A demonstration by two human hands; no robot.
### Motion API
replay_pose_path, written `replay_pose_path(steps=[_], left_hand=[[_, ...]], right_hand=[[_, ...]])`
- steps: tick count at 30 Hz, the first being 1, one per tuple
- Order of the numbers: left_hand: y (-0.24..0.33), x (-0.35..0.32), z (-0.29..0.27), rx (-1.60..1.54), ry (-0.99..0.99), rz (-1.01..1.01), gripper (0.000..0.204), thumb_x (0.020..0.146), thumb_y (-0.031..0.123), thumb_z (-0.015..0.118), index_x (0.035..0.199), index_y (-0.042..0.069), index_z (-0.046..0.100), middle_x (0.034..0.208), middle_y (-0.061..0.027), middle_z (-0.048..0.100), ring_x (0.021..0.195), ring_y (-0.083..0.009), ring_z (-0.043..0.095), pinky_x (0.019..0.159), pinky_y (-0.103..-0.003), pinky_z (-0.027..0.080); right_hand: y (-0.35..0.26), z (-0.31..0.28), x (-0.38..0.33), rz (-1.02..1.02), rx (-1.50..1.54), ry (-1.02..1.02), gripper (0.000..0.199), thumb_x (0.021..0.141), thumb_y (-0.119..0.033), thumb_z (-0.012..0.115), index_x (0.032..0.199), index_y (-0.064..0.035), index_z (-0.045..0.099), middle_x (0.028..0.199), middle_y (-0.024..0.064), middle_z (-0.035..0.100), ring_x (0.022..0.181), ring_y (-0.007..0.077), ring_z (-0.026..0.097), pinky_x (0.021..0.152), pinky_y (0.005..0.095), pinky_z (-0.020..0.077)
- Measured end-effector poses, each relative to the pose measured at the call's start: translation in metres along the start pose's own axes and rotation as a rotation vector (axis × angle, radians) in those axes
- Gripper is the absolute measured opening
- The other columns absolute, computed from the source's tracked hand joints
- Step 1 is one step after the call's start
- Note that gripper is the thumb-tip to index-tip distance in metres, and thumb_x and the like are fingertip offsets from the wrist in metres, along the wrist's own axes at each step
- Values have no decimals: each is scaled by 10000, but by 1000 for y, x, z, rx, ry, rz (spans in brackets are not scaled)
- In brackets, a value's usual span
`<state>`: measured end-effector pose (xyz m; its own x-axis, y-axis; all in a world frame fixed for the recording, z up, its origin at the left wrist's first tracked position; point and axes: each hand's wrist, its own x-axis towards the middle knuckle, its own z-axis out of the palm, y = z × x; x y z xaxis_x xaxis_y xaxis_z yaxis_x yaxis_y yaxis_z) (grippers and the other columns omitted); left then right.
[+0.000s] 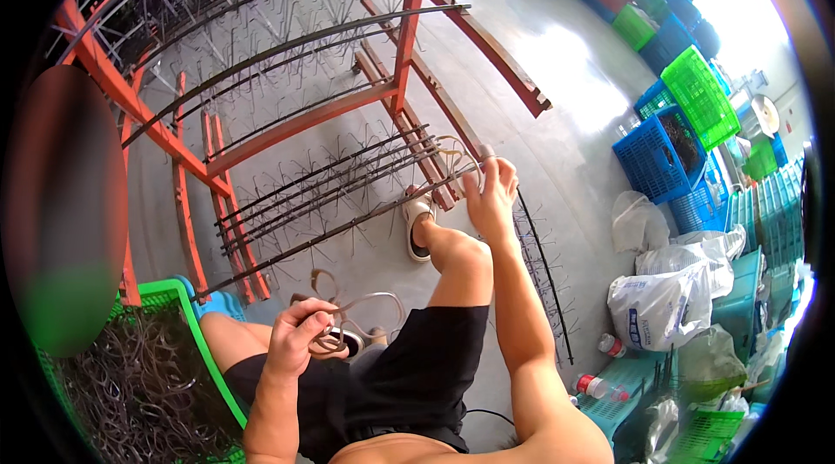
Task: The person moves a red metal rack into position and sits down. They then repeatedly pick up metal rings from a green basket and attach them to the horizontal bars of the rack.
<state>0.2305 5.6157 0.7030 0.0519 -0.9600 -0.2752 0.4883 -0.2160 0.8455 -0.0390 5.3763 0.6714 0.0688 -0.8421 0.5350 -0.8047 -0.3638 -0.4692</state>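
Note:
My left hand is closed around a few thin, curved brown bands, shaped like open hoops, above my lap. To the front right, my right hand has its bent fingers at the far end of a dark rod with thin wire hooks. A pale brown band shows beside those fingers; whether they touch it is hard to see. At my left side, a bright green basket holds a heap of similar dark curved bands.
An orange-red metal rack with several hooked rods stands ahead. Another hooked rod lies right of my arm. Blue crates, a green crate, white plastic bags and bottles line the right side.

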Motion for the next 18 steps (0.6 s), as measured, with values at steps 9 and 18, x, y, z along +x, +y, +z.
replay_pose_path(steps=[9, 18], left_hand=[[9, 6, 29, -188, 73, -21, 170, 854, 117, 601, 976, 2, 573, 781, -25, 572, 719, -83, 532, 645, -201, 425], [-11, -4, 15, 102, 123, 17, 237, 898, 87, 528, 1122, 11, 525, 863, -105, 628, 705, -79, 562, 651, -208, 484]], right_hand=[[-100, -69, -48, -221, 1044, -900, 155, 882, -99, 556, 996, 4, 578, 645, 54, 516, 645, 112, 546, 567, 255, 427], [-29, 48, -21, 717, 1092, 111, 149, 945, -157, 456, 1014, -37, 509, 652, -13, 458, 462, 49, 405, 397, 199, 328]])
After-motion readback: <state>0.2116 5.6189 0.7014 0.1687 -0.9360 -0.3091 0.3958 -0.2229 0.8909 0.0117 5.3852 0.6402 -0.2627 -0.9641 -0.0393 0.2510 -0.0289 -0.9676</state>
